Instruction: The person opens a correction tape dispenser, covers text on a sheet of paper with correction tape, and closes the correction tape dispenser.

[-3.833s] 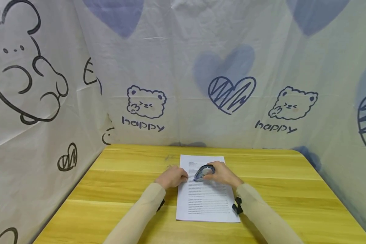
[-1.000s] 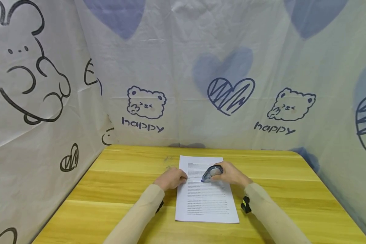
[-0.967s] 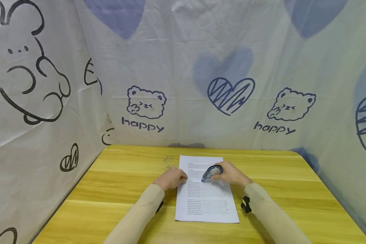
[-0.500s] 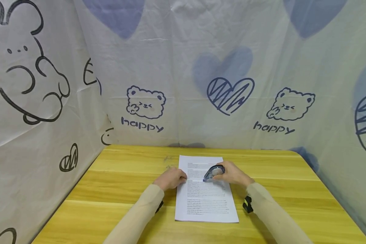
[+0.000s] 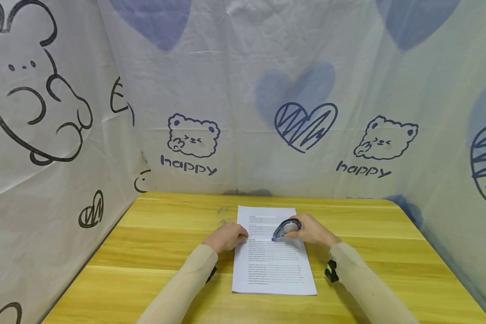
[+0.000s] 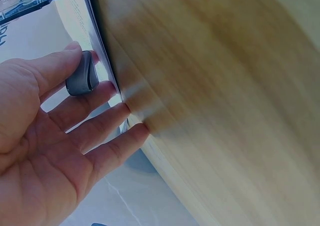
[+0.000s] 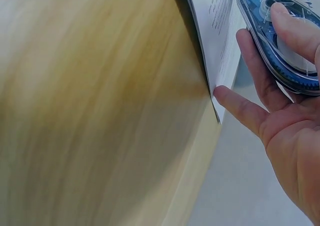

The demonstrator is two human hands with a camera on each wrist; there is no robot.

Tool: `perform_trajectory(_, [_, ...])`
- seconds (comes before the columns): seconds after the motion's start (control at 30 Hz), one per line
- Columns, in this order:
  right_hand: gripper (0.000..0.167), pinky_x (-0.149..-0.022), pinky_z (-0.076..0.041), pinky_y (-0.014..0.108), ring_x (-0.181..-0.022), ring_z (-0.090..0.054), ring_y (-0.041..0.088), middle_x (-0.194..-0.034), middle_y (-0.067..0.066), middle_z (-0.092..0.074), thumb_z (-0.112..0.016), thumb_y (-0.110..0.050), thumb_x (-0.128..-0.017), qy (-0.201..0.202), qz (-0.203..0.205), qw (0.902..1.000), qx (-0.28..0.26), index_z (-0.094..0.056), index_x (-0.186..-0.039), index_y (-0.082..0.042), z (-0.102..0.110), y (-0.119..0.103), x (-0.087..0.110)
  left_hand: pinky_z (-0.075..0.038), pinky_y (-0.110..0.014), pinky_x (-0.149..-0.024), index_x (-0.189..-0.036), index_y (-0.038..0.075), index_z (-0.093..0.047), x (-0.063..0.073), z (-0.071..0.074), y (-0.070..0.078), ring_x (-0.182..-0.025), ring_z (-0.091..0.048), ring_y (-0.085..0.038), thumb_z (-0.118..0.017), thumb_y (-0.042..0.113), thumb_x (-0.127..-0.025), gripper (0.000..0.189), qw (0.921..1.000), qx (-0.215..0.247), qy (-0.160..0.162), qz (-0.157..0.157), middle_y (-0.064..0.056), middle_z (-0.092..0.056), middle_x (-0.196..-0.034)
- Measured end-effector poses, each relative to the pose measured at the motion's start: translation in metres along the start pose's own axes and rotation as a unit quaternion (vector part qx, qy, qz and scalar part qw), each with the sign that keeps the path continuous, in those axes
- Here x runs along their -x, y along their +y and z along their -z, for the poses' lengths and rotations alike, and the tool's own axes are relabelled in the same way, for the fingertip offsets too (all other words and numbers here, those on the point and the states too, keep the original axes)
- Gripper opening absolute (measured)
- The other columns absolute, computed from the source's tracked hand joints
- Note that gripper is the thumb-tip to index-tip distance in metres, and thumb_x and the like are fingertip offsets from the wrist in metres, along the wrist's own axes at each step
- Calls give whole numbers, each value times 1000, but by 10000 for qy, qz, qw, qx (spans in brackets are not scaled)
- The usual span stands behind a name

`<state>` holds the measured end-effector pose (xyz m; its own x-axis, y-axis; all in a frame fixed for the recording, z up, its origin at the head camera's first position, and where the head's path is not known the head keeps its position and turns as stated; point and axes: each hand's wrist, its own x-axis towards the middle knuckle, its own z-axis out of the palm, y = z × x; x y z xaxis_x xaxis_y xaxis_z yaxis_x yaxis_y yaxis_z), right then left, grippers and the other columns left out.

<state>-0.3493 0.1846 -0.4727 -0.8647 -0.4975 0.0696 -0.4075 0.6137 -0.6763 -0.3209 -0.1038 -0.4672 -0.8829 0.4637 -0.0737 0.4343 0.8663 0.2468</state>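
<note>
A stack of printed white paper (image 5: 273,274) lies on the table. My right hand (image 5: 313,231) grips a clear blue correction tape (image 5: 281,228), its tip down at a text line near the sheet's middle. In the right wrist view, the thumb lies on the side of the tape's case (image 7: 295,60), and one finger stretches to the page. My left hand (image 5: 225,236) is at the paper's left edge. The left wrist view shows a small dark grey rounded piece (image 6: 82,75) pinched between thumb and index finger, the other fingertips resting by the paper's edge.
The wooden table (image 5: 146,252) runs out to both sides of the paper. A white cloth (image 5: 243,90) printed with bears and hearts hangs behind it and along the sides. Black bands (image 5: 331,271) sit on the wrists.
My right hand has slid slowly rightward along the text line with the correction tape. The left hand has stayed at the paper's left edge.
</note>
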Motion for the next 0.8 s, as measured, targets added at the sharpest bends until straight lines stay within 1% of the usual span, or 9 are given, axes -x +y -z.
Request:
perform_trajectory(0.07, [21,-78,-50,33,-83,-60,12,-93,-2,-71,-78,-15,-83,-1,48,10000,9,-72,-103,-11,1,1,1,-46,-23,-71,-116,14,-73,0,0,0,-80,-58,-8,-61,19,-98,22,10000,-19,4,-6,-1,-72,-115])
perform_trajectory(0.13, [20,-75,-49,32,-81,-58,13,-91,-2,-70,-78,-15,-83,-11,10,10000,-35,-72,-102,-11,2,1,2,-46,-23,-72,-116,14,-73,0,0,0,-82,-58,-8,-61,19,-98,22,10000,-33,8,-8,-1,-72,-115])
perform_trajectory(0.23, [21,-74,-48,32,-80,-58,14,-91,-1,-70,-78,-14,-83,-42,1,10000,-74,-72,-103,-10,3,2,3,-47,-23,-73,-116,14,-73,0,-1,0,-84,-59,-8,-61,19,-98,22,10000,-59,10,-4,-1,-72,-115])
perform_trajectory(0.57, [21,-82,-51,37,-86,-61,14,-94,1,-71,-79,-12,-82,-27,-10,10000,6,-72,-103,-9,7,6,4,-49,-23,-74,-116,13,-73,1,-2,0,-86,-61,-8,-62,19,-98,22,10000,-67,61,-27,-2,-72,-116])
perform_trajectory(0.67, [22,-83,-51,36,-88,-62,13,-95,0,-71,-79,-12,-83,-25,-48,10000,4,-73,-103,-10,8,7,5,-49,-23,-74,-115,13,-74,1,-2,0,-86,-61,-8,-62,19,-98,22,9999,-72,78,-65,-2,-72,-115])
perform_trajectory(0.8, [22,-83,-51,37,-87,-62,14,-95,0,-71,-79,-12,-83,-4,15,10000,19,-72,-104,-10,10,8,6,-48,-23,-74,-115,14,-74,0,-2,-1,-85,-61,-8,-61,19,-98,22,9998,-99,99,-103,-1,-72,-115])
